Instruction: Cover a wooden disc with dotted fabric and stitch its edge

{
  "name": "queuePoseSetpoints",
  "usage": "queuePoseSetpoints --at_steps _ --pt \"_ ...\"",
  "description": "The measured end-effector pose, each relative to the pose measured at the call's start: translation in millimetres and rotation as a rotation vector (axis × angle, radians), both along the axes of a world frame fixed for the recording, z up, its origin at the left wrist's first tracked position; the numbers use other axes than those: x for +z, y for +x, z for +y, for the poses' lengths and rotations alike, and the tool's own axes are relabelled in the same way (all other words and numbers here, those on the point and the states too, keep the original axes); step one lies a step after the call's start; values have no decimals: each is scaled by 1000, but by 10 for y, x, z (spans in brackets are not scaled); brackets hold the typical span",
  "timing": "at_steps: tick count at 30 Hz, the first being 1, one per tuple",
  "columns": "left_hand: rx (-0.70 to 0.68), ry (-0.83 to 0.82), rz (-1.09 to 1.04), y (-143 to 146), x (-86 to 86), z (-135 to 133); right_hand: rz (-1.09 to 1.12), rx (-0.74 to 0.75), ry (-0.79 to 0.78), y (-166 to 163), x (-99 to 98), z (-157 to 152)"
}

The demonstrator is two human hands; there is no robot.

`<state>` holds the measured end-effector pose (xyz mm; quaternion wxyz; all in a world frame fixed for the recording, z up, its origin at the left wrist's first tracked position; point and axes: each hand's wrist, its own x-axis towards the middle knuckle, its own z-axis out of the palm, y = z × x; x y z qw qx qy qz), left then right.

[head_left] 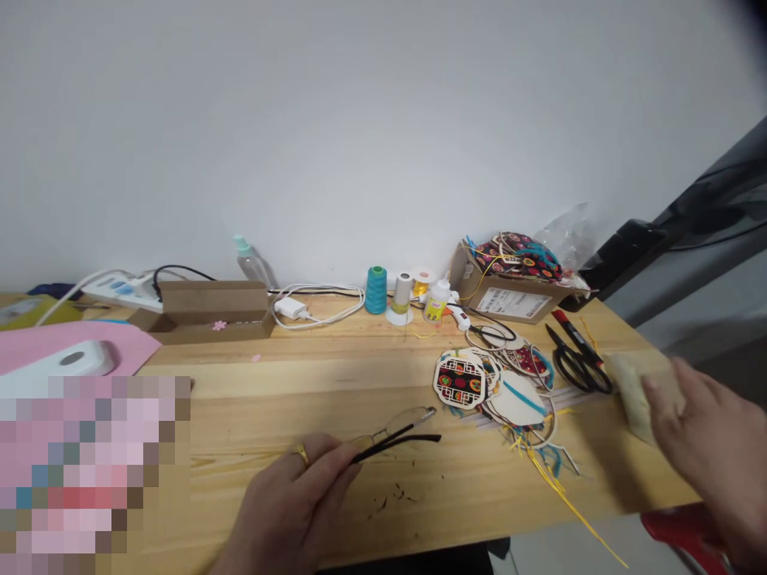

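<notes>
L hand (288, 507) held eyeglasses (389, 427) low over pine tabletop (269, 415), fingers (323, 471) closed on the black temple arms near their ends, frame pointing fwd twd the craft pile. R hand (701, 431) at far R of view, partly blurred, against a cream folded packet (629, 395), material unclear (cloth or paper?); cannot tell if gripped. Hands well apart, not touching. Judged: eyeglasses v. light, thin rim + springy arms, so fragile; best taken by arms or bridge, lenses untouched. Packet judged light + soft, prob. easiest to take by an edge. Just L of packet: black-handled scissors (578, 367) beside red marker (575, 331). Next to these, heap of lattice-cut wooden discs (460, 381) w/ patterned fabric, tangled w/ yellow cord (557, 495). Along wall: teal thread cone (375, 290), small glue bottle (436, 303), cardboard box (509, 291) holding more patterned pieces. Dark specks on tabletop under L hand, nature unclear. Lower L of view pixelated, contents unreadable
</notes>
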<state>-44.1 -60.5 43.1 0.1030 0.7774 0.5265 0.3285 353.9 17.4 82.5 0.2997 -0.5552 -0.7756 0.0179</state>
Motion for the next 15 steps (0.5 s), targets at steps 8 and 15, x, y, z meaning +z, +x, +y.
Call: queuePoseSetpoints --at_steps 8,15 --pt "-183 53 118 -52 247 -67 -224 615 -101 -1548 116 -393" --pt "-225 -252 -261 -161 450 -63 18 514 -44 -1521 235 -397"
